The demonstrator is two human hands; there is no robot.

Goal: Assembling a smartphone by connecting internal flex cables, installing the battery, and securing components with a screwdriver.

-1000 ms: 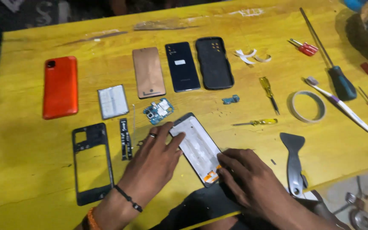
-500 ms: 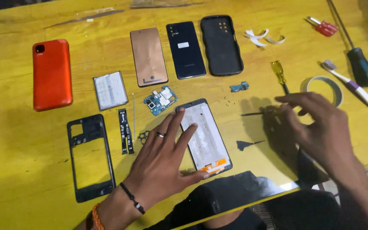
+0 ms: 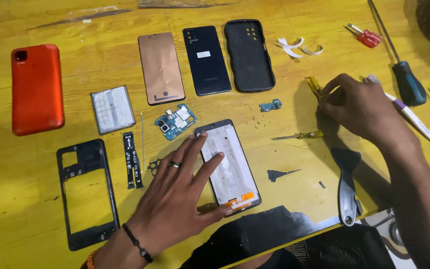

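Note:
My left hand (image 3: 175, 194) lies flat, fingers spread, with its fingertips on an opened phone display frame (image 3: 231, 172) near the front edge of the yellow table (image 3: 294, 164). The hand wears a ring and a black wristband. My right hand (image 3: 364, 107) is further right, its fingers pinched on the handle of a yellow screwdriver (image 3: 314, 84). A smaller yellow-handled screwdriver (image 3: 299, 135) lies between the two hands. A blue-green circuit board (image 3: 176, 121) sits just above my left hand.
An orange phone (image 3: 37, 89), a battery (image 3: 113, 109), a copper back plate (image 3: 161, 67), a dark back cover (image 3: 206, 60) and a black case (image 3: 249, 55) lie in a row. A black middle frame (image 3: 86, 192), flex cables (image 3: 132, 159), a grey pry tool (image 3: 347, 194) and screwdrivers (image 3: 406, 82) lie around.
My right hand left the display frame's lower end, moved right and up, and closed its fingers on the yellow screwdriver. My left hand stayed on the display frame.

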